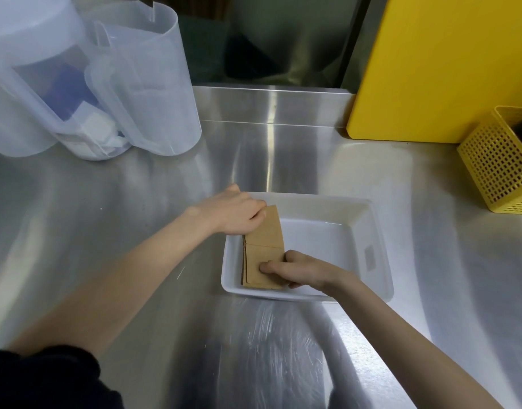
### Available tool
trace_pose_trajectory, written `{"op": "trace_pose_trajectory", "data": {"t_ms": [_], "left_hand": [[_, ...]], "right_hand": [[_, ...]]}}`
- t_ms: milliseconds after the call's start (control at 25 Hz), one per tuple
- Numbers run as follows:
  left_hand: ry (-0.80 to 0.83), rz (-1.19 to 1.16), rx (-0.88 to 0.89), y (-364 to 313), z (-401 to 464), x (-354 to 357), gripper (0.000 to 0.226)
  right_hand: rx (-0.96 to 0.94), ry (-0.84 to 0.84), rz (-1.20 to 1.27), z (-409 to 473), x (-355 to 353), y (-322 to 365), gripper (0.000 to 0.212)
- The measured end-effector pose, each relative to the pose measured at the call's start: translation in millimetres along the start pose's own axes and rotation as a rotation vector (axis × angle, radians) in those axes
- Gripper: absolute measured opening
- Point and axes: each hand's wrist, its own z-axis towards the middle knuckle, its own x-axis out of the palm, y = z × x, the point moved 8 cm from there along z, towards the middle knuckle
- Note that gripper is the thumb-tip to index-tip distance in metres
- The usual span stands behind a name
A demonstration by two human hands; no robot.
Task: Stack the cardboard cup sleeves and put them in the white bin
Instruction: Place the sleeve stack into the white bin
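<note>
**In the white bin, both hands on the sleeve stack**

At the left end of the white bin (pixel 369 228), a stack of flattened cardboard cup sleeves (pixel 264 252) leans against the left wall, its long axis running away from the person, from the near rim toward the far rim. The far end of the stack rises above the bin's edge; the near end sits low, close to the floor of the bin.

The left hand (pixel 233 214) is at the far end, fingers curled over the top corner of the stack and holding it from the outer, left side. The right hand (pixel 295 270) is at the near end, thumb pressed on the stack's face with the other fingers closed around its right edge. So the stack lies between the two hands, gripped at both ends; neither hand is clearly nearer.

By judgement, what remains is to lower the far end and let go, so the stack settles inside the bin.

Counts: one bin; one stack, with at least three sleeve edges visible at its left side, though the exact number cannot be told. On the steel table (pixel 283 335) also stand two translucent pitchers (pixel 153 84), a yellow perforated basket (pixel 498 163) and a yellow board (pixel 442 66), all well apart from the bin.
</note>
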Motion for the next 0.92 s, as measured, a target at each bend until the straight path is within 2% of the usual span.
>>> {"op": "trace_pose_trajectory", "data": {"t_ms": [360, 480, 600, 720, 920], "left_hand": [[0.003, 0.035, -0.042, 4.8, -2.2, 2.9, 0.037], [-0.070, -0.119, -0.065, 8.8, -9.4, -5.0, 0.034], [-0.211, -0.214, -0.087, 15.4, -25.5, -14.1, 0.036], [-0.332, -0.330, -0.223, 29.1, -46.8, -8.1, 0.040], [-0.423, -0.664, -0.453, 35.9, -74.8, 25.8, 0.045]], "right_hand": [[-0.025, -0.028, -0.102, 3.7, 2.9, 6.6, 0.026], [-0.053, -0.035, -0.127, 3.8, 1.7, 8.0, 0.037], [-0.051, -0.079, -0.121, 3.6, -5.7, 6.7, 0.053], [-0.048, -0.151, -0.040, 3.6, -17.4, 2.5, 0.069], [-0.079, -0.169, 0.178, 5.0, -17.1, 2.7, 0.068]]}}
